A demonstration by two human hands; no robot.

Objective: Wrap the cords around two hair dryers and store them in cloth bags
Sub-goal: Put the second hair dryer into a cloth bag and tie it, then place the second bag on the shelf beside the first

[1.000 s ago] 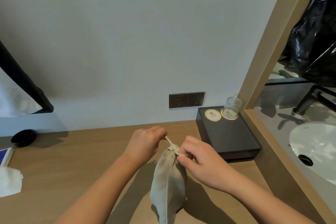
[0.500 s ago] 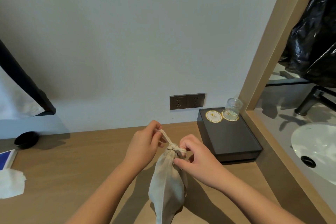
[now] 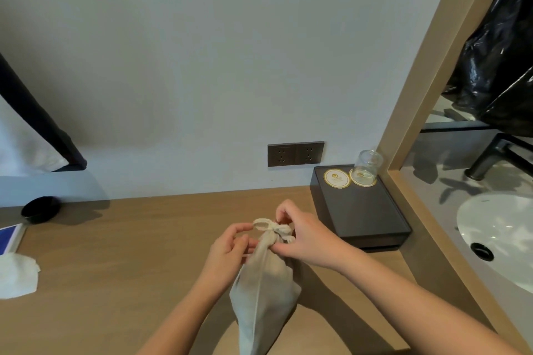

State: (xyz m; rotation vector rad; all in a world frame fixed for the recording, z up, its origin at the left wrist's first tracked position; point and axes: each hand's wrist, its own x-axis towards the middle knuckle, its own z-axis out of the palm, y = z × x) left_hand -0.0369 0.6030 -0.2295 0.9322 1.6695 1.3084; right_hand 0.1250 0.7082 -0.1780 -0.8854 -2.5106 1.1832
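I see the cloth bag (image 3: 264, 282) held upright over the desk (image 3: 115, 253), neck gathered, with the left hand (image 3: 227, 251) pinching a loop of the drawstring (image 3: 266, 224) and the right hand (image 3: 310, 236) with its fingers (image 3: 284, 245) clamped on it at the knot.

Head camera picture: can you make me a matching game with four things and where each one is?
Things:
1. cloth bag
2. glass
3. wall socket
4. tissue

Places:
A. on the wall above the counter
B. on a coaster on the black tray
C. held at its tied top by the left hand and right hand
D. at the left edge of the wooden counter

Pairs: 1-C, 2-B, 3-A, 4-D
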